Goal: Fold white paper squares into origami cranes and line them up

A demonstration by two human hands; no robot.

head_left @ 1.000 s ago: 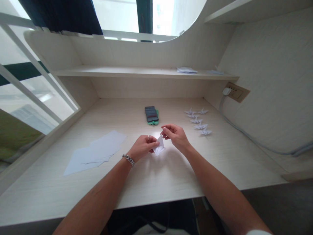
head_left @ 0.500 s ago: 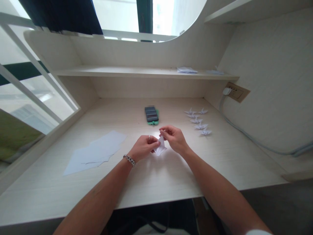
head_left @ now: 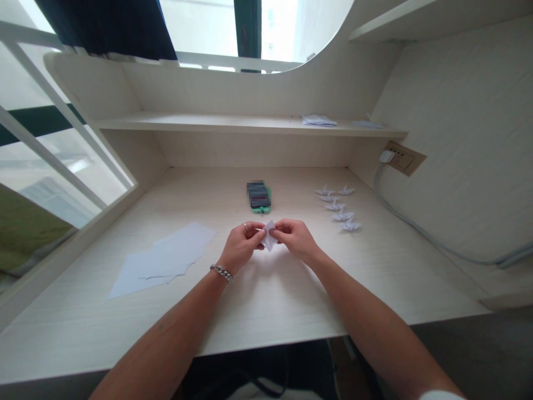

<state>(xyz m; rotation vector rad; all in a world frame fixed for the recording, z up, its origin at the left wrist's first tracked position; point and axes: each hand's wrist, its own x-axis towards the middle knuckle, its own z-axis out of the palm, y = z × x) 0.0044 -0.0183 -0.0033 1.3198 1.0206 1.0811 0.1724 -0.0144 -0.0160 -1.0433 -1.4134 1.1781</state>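
Left hand (head_left: 240, 247) and right hand (head_left: 296, 240) both pinched shut on the small folded paper (head_left: 268, 238) held between their fingertips; judged featherlight, limp, easily creased, so best gripped lightly at folded edges.

The bare left forearm (head_left: 166, 339) comes in from the lower left and the bare right forearm (head_left: 375, 328) from the lower right, and the two converge toward the middle. The left hand (head_left: 240, 247) and the right hand (head_left: 296, 240) meet there, backs up, close beside each other. On each, thumb and forefinger are pinched together, tips facing the other hand. The other fingers curl loosely inward. Both wrists are nearly straight.
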